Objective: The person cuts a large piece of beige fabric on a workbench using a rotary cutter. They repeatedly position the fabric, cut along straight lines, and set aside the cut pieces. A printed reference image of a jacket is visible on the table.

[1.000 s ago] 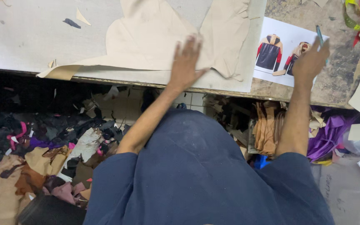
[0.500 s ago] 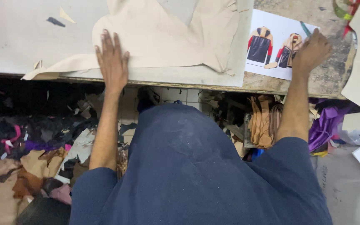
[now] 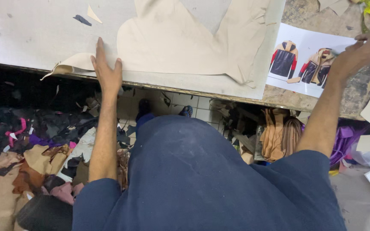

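Down by the desk's (image 3: 236, 92) front edge, the left hand (image 3: 107, 72) lies flat, fingers spread, pressing the cream-coloured cut leather piece (image 3: 185, 42) onto a pale grey cutting board (image 3: 35, 30). Rightward, the right hand (image 3: 354, 53) pinches the white printed jacket sheet's (image 3: 311, 62) far edge, near the desk's corner.

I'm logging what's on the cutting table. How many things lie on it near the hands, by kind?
Beige cut material piece: 1
Printed sheet with jacket pictures: 1
Small offcuts, one dark, one pale: 2
Total: 4
The left hand presses the beige piece; the right hand touches the sheet.
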The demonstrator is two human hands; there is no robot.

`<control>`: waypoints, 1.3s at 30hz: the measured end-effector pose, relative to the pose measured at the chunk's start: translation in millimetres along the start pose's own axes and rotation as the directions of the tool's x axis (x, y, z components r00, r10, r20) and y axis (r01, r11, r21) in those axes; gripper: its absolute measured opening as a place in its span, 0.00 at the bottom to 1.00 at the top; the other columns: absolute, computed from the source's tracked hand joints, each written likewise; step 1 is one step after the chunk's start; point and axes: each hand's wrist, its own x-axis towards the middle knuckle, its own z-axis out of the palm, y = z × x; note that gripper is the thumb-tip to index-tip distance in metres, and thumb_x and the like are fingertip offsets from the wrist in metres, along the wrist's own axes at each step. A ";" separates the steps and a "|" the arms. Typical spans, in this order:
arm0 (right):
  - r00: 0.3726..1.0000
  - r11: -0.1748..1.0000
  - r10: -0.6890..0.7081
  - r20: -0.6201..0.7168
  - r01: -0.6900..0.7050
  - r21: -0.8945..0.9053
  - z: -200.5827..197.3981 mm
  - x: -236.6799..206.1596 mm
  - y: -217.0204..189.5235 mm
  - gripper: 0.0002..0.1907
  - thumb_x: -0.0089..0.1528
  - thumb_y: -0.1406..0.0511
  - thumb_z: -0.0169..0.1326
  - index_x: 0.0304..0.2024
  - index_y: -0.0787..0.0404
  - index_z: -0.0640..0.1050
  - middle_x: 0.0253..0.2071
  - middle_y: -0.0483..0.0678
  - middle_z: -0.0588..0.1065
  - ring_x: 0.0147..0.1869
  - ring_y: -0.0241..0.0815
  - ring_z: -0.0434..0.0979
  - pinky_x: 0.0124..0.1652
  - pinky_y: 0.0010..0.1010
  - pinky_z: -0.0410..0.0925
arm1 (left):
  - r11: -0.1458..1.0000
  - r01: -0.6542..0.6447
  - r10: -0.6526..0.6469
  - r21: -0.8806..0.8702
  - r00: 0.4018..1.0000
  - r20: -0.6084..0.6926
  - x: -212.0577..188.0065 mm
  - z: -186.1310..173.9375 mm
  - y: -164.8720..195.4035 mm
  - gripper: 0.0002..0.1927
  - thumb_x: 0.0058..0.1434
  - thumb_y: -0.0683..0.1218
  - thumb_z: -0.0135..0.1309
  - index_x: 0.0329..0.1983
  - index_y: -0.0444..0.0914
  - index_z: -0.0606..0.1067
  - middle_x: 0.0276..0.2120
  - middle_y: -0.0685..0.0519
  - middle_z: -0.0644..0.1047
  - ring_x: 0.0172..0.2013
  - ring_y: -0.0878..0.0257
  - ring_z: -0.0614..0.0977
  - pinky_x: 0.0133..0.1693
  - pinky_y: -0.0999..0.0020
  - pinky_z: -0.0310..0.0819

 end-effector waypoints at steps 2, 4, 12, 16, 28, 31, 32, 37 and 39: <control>0.988 0.986 0.157 0.008 -0.157 -0.049 25.4 11.2 -23.3 0.18 0.61 0.82 0.43 0.46 0.61 0.76 0.46 0.53 0.73 0.49 0.50 0.76 0.47 0.40 0.70 | 0.997 0.039 -0.040 -0.065 0.999 -0.011 10.8 -4.0 3.2 0.38 0.67 0.39 0.56 0.78 0.35 0.56 0.76 0.43 0.59 0.77 0.48 0.58 0.76 0.50 0.44; 0.988 0.994 0.101 0.120 -0.106 0.029 32.0 3.5 -44.4 0.16 0.66 0.81 0.42 0.51 0.64 0.75 0.49 0.55 0.73 0.52 0.53 0.76 0.49 0.41 0.70 | 0.995 0.024 -0.024 -0.094 1.000 0.005 20.0 -7.1 7.5 0.36 0.66 0.39 0.56 0.77 0.37 0.59 0.75 0.45 0.62 0.76 0.49 0.59 0.77 0.53 0.49; 0.974 0.965 0.156 0.165 -0.186 0.187 15.7 -80.4 -75.3 0.16 0.74 0.74 0.44 0.64 0.67 0.74 0.58 0.61 0.76 0.63 0.61 0.76 0.60 0.48 0.68 | 0.916 -0.326 0.310 0.235 0.945 0.102 20.7 -29.8 -9.1 0.28 0.73 0.40 0.50 0.76 0.34 0.63 0.76 0.40 0.59 0.76 0.46 0.56 0.73 0.43 0.41; 0.976 0.954 0.112 0.185 -0.158 0.254 -15.8 -84.8 -52.0 0.27 0.59 0.80 0.42 0.57 0.63 0.80 0.56 0.61 0.79 0.63 0.61 0.80 0.63 0.46 0.72 | 0.931 -0.287 0.276 0.226 0.958 0.079 19.3 -27.7 -15.0 0.28 0.72 0.40 0.47 0.76 0.36 0.63 0.76 0.43 0.60 0.76 0.49 0.58 0.73 0.44 0.42; 0.955 0.999 0.020 0.295 -0.006 -0.049 -49.5 -125.3 -43.3 0.13 0.63 0.81 0.53 0.45 0.65 0.82 0.46 0.54 0.79 0.52 0.58 0.78 0.53 0.46 0.71 | 0.934 -0.289 0.280 0.212 0.957 0.070 19.4 -24.7 -16.3 0.32 0.71 0.39 0.49 0.78 0.35 0.60 0.76 0.46 0.62 0.76 0.51 0.58 0.74 0.45 0.42; 0.953 0.974 0.213 0.215 -0.226 0.036 -50.1 -112.0 -29.0 0.14 0.63 0.81 0.50 0.44 0.64 0.82 0.44 0.53 0.80 0.49 0.54 0.81 0.49 0.42 0.74 | 0.929 -0.293 0.285 0.225 0.956 0.072 19.4 -24.5 -14.4 0.32 0.71 0.39 0.49 0.78 0.34 0.60 0.76 0.45 0.62 0.77 0.50 0.58 0.74 0.45 0.41; 0.965 0.992 0.122 0.232 -0.122 -0.011 -52.4 -107.3 -23.5 0.19 0.59 0.82 0.47 0.46 0.66 0.82 0.47 0.56 0.79 0.51 0.56 0.80 0.49 0.42 0.73 | 0.928 -0.296 0.285 0.226 0.955 0.078 19.5 -24.8 -13.4 0.32 0.72 0.39 0.49 0.79 0.34 0.59 0.76 0.45 0.62 0.77 0.51 0.58 0.74 0.45 0.41; 0.915 0.961 -0.162 0.370 0.231 -0.151 -67.4 -99.2 -4.1 0.23 0.54 0.82 0.47 0.48 0.66 0.83 0.54 0.58 0.78 0.58 0.56 0.79 0.57 0.41 0.73 | 0.938 -0.294 0.283 0.186 0.956 0.084 17.7 -24.0 -10.8 0.33 0.71 0.39 0.50 0.79 0.33 0.60 0.76 0.45 0.63 0.77 0.50 0.59 0.74 0.45 0.41; 0.893 0.973 0.229 0.388 -0.216 -0.077 -71.7 -101.1 -1.3 0.12 0.66 0.77 0.50 0.48 0.64 0.80 0.52 0.56 0.76 0.52 0.53 0.79 0.51 0.40 0.72 | 0.939 -0.293 0.286 0.182 0.956 0.065 16.5 -23.5 -11.1 0.33 0.71 0.39 0.51 0.78 0.33 0.59 0.76 0.45 0.64 0.76 0.50 0.60 0.74 0.46 0.41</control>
